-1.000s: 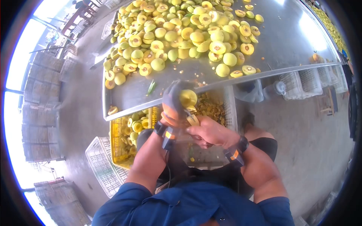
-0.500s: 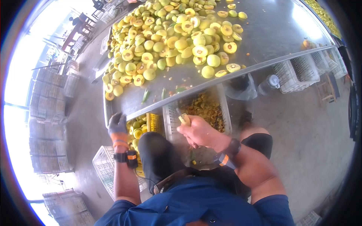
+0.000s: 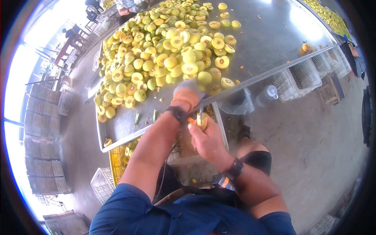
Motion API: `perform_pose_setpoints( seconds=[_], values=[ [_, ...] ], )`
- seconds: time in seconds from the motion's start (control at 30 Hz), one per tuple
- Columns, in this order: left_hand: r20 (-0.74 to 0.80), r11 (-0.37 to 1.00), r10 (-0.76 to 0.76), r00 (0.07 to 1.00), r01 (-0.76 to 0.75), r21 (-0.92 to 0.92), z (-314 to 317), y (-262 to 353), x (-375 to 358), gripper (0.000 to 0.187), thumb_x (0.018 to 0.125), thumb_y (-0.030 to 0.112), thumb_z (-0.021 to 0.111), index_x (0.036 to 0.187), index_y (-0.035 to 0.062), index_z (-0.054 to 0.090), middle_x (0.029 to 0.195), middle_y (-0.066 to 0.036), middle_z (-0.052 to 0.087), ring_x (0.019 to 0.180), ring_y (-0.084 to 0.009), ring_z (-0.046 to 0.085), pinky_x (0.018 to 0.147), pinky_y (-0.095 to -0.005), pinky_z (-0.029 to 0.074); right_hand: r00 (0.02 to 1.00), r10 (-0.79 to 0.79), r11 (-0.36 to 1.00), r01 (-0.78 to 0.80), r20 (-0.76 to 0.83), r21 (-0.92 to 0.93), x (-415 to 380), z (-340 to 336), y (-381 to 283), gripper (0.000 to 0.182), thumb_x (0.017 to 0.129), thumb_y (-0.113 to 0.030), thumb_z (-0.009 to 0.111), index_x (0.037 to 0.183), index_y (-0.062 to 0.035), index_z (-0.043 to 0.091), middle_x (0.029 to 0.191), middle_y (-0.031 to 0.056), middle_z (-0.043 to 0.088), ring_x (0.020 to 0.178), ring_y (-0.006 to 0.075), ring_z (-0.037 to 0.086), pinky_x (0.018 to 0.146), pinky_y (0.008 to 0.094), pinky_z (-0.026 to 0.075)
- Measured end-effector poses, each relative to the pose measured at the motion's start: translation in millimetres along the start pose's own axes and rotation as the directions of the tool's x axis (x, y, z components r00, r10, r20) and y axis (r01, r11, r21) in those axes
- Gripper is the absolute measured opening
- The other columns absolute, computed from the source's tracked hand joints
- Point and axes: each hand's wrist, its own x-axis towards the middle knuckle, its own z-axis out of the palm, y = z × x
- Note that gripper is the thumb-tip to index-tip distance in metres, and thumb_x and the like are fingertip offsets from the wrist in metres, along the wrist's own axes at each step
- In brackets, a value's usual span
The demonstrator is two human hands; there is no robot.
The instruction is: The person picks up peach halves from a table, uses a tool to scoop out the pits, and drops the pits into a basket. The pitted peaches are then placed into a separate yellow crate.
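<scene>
My left hand [image 3: 189,94], in a grey and orange glove, reaches over the table's front edge to the near side of a heap of halved yellow-green stone fruit [image 3: 160,60]. Its fingers are blurred and mostly hidden behind the back of the hand. Just below, my bare right hand [image 3: 210,143] is closed around the pale handle of a knife [image 3: 201,120], whose short metal blade points up toward the table edge. Many fruit halves lie cut side up, showing brown centres.
The metal table [image 3: 270,47] has a raised rim. Beneath it stand a yellow crate [image 3: 116,162] with fruit and a white crate [image 3: 224,133]. A clear plastic jug [image 3: 268,95] and white baskets [image 3: 295,80] are at right. Another person [image 3: 131,6] is at the far side.
My left hand has moved from the table's left corner up and right to the fruit heap. My right hand keeps the knife, its blade now more upright. The view has shifted slightly.
</scene>
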Motion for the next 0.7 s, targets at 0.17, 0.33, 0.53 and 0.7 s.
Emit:
perform_pose_setpoints(
  seconds=[0.17, 0.33, 0.53, 0.7],
  values=[
    [-0.018, 0.805, 0.213, 0.977, -0.186, -0.564, -7.0, -68.8, -15.3, 0.05, 0.09, 0.028, 0.073, 0.13, -0.0009, 0.068, 0.12, -0.019, 0.074, 0.102, -0.0277, 0.075, 0.086, -0.0387, 0.061, 0.992, 0.11, 0.987, -0.116, 0.061, 0.11, -1.1, 0.6, -6.6, 0.013, 0.101, -0.012, 0.066, 0.104, -0.0023, 0.059, 0.078, 0.0002, 0.058, 0.056, 0.0079, 0.051, 0.049, 0.0275, 0.043],
    [-0.109, 0.151, 0.278, 0.954, -0.155, -0.976, -18.1, -121.3, -82.7, 0.036, 0.094, -0.002, 0.062, 0.129, -0.0076, 0.067, 0.122, -0.016, 0.071, 0.104, -0.0276, 0.072, 0.084, -0.0383, 0.062, 0.979, 0.161, 0.986, -0.166, 0.126, 0.023, 6.0, -4.2, 1.1, 0.014, 0.102, -0.015, 0.064, 0.098, -0.0037, 0.057, 0.065, 0.0017, 0.055, 0.046, 0.0121, 0.053, 0.042, 0.0297, 0.043],
    [-0.159, 0.268, 0.216, 0.963, -0.215, -0.939, -14.9, -130.7, -141.7, 0.059, 0.096, 0.028, 0.07, 0.141, -0.0084, 0.059, 0.127, -0.016, 0.071, 0.112, -0.0241, 0.07, 0.099, -0.038, 0.057, 0.905, 0.264, 0.959, -0.21, 0.332, -0.19, 2.8, 16.1, 7.3, 0.012, 0.102, -0.015, 0.062, 0.103, -0.0032, 0.059, 0.069, 0.0011, 0.054, 0.049, 0.0113, 0.052, 0.044, 0.0319, 0.041],
    [-0.028, -0.12, 0.153, 0.988, -0.01, -0.993, -11.0, -128.1, -162.2, 0.056, 0.093, 0.021, 0.071, 0.14, -0.008, 0.06, 0.127, -0.016, 0.071, 0.114, -0.0262, 0.07, 0.1, -0.0392, 0.057, 0.883, -0.042, 0.927, 0.209, 0.467, -0.311, 11.0, 19.4, 39.5, 0.014, 0.099, -0.014, 0.062, 0.096, -0.0018, 0.058, 0.067, 0.002, 0.054, 0.047, 0.0137, 0.052, 0.043, 0.0327, 0.041]
  ],
)
